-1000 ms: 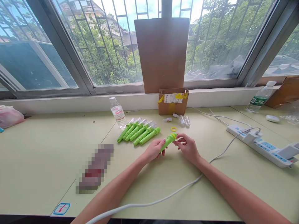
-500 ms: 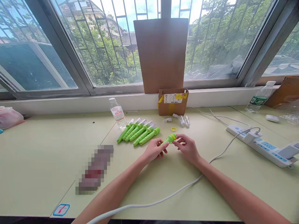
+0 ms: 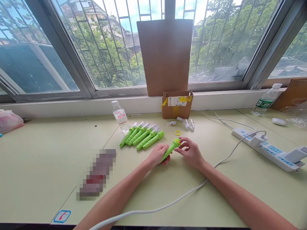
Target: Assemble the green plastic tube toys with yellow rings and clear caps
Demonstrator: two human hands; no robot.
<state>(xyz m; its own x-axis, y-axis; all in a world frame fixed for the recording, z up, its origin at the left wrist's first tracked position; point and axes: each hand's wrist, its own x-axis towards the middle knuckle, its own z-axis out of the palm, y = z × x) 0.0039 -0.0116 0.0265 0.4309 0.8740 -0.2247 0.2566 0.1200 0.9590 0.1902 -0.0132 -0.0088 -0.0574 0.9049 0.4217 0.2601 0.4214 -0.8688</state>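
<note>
My left hand (image 3: 159, 154) is wrapped round the lower body of a green plastic tube (image 3: 171, 149), which tilts up to the right. A yellow ring (image 3: 177, 141) sits round its ribbed top end. Bent fingers of my right hand (image 3: 190, 152) close in on that end from the right, the fingertips at the ring; their exact contact is partly hidden. Another yellow ring (image 3: 177, 133) lies on the table just beyond. To the left, several green tubes (image 3: 141, 134) lie side by side, most with clear tips; the nearest one (image 3: 153, 140) shows a bare ribbed end.
Clear plastic caps (image 3: 188, 124) and small white pieces (image 3: 171, 123) lie before a cardboard box (image 3: 177, 110). A water bottle (image 3: 121, 118) stands behind the tubes. A white cable (image 3: 172, 202) runs under my right forearm to a power strip (image 3: 268, 150).
My left hand has shifted its grip lower, so more of the green tube's body shows. The tube tilts more steeply, and my right fingers have moved slightly at its top end.
</note>
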